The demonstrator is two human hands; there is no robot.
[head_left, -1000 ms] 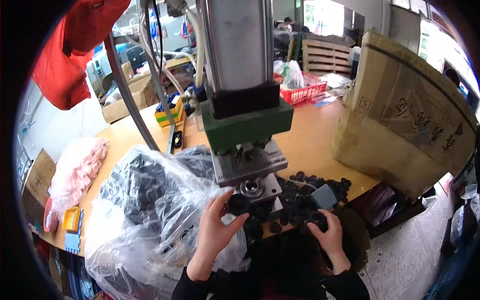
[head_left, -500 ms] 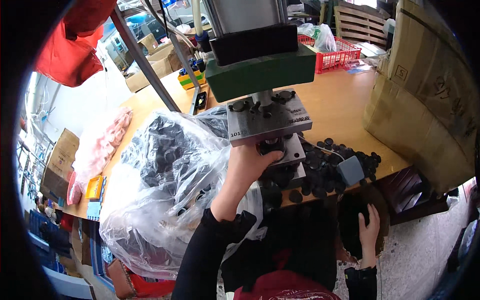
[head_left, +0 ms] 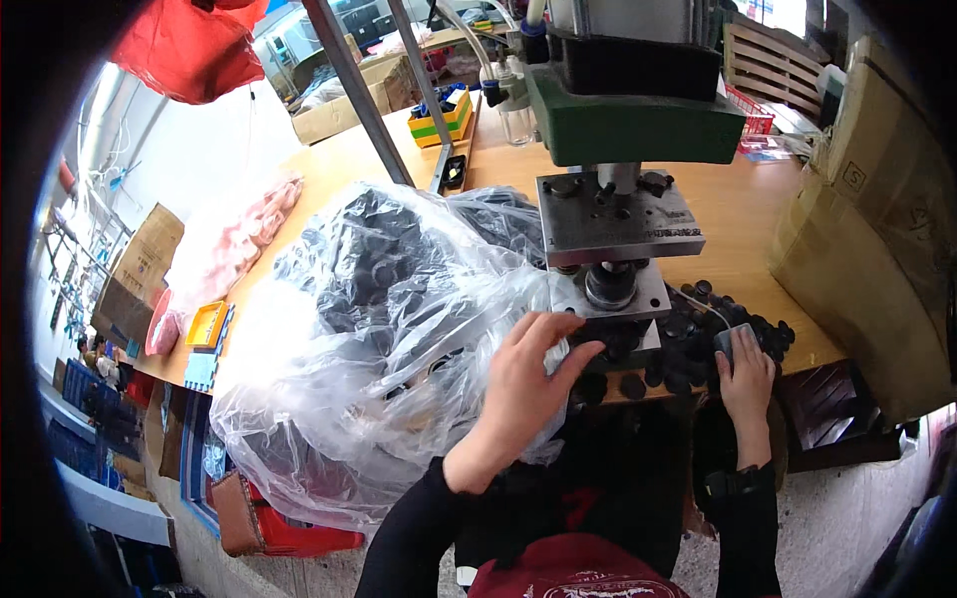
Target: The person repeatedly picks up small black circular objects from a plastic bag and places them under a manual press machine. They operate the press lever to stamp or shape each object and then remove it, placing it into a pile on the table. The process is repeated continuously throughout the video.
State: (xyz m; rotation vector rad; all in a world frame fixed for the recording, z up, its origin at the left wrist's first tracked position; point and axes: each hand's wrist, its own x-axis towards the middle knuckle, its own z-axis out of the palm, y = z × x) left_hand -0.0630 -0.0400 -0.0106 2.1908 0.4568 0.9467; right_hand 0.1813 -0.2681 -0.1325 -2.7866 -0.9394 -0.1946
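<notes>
My left hand [head_left: 528,377] is just in front of the press's lower metal plate [head_left: 646,296], empty, its thumb and fingers apart. On that plate, a round dark piece [head_left: 610,288] sits below the upper metal plate [head_left: 618,221] of the bench press. To the right, my right hand [head_left: 748,381] lies over a small grey box [head_left: 725,341] with a cable, fingers stretched across it and thumb at its near left side. Loose black round caps [head_left: 683,369] are heaped around the box and beside the press. My right palm covers most of the box.
A big clear plastic bag [head_left: 399,299] of black pieces spreads left of the press. A tall cardboard box [head_left: 857,229] stands at the right. Pink pieces [head_left: 244,234] and a yellow tray [head_left: 206,324] lie at the left table edge. A slanted metal post [head_left: 359,95] rises behind the bag.
My left hand has drawn back toward me from between the press plates. My right hand has risen from below the table edge onto the grey box. The view has shifted left.
</notes>
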